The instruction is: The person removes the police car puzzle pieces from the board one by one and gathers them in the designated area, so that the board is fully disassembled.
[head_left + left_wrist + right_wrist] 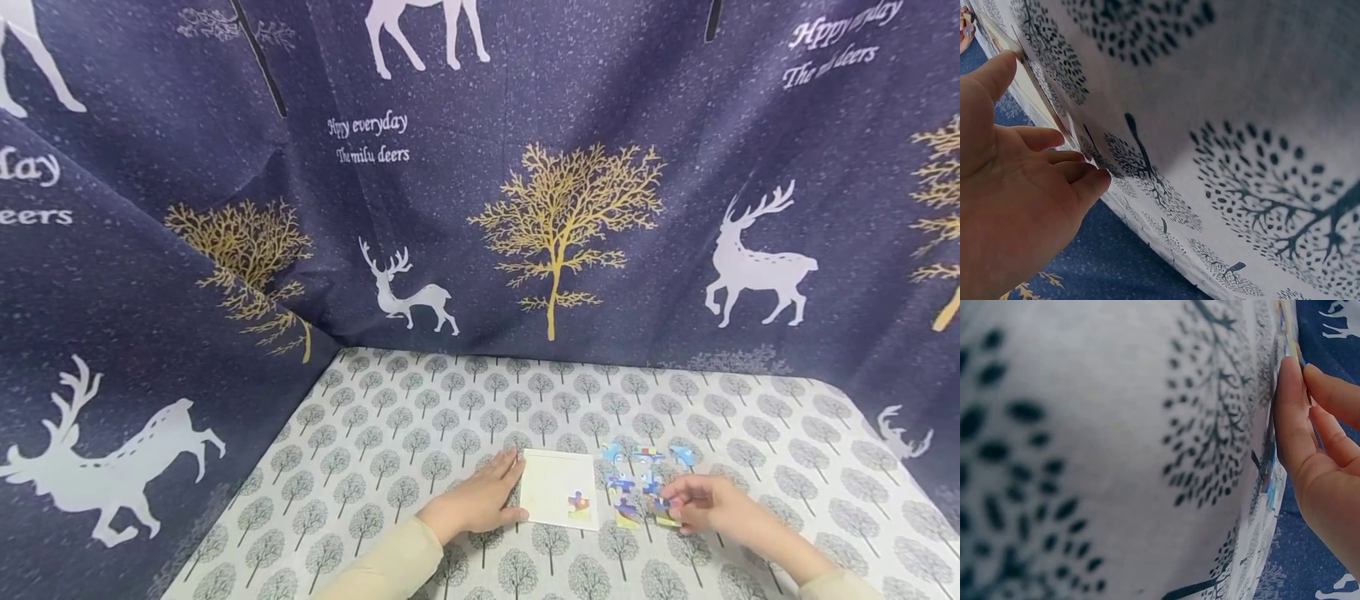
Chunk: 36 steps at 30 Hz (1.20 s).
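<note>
A cream puzzle board (546, 483) lies flat on the table, with one purple, red and yellow jigsaw piece (577, 505) in its lower right corner. My left hand (491, 493) rests along the board's left side, thumb near the lower corner; its fingers look loosely extended in the left wrist view. Just right of the board my right hand (708, 504) is over the loose pieces. Between its thumb and fingers (1291, 394) it pinches a thin jigsaw piece (1308, 395), seen edge-on in the right wrist view. The held piece's picture is mostly hidden by the fingers.
Several loose jigsaw pieces (619, 482) lie in rough rows right of the board, mostly blue at the back and purple-yellow at the front. A tree-print cloth (420, 433) covers the table. Dark blue deer-print fabric (600, 108) hangs behind and at the left.
</note>
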Available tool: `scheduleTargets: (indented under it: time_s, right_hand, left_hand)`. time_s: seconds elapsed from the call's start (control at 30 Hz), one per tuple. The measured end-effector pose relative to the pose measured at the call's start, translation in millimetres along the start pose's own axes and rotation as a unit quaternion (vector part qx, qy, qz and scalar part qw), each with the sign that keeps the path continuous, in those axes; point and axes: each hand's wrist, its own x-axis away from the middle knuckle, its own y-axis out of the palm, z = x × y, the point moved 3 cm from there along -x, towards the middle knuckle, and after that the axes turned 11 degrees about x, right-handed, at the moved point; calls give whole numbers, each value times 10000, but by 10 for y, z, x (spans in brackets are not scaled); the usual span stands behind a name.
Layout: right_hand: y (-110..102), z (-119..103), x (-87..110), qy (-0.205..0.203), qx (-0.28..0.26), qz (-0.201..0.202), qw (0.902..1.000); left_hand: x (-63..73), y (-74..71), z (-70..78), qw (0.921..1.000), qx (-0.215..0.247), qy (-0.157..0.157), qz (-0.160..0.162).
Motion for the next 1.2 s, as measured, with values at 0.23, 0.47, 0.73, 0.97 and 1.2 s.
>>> scheduleTargets:
  time_s: [0.23, 0.47, 0.73, 0.97, 1.2]
  right_hand:
    - [49, 23, 2, -302, 199, 18, 9993]
    - [64, 30, 6, -93, 372, 97, 9992]
    - [82, -13, 16, 325, 721, 465, 9958]
    - [75, -34, -11, 408, 957, 604, 9927]
    - [95, -66, -8, 368, 1191, 699, 9897]
  left_hand:
    - [-29, 41, -51, 10000, -49, -34, -53]
    - [-29, 61, -60, 10000, -66, -35, -57]
    - [-22, 45, -30, 10000, 0, 35, -56]
    - [-39, 28, -21, 9999, -67, 93, -23]
    - [-26, 28, -7, 10000, -73, 24, -61]
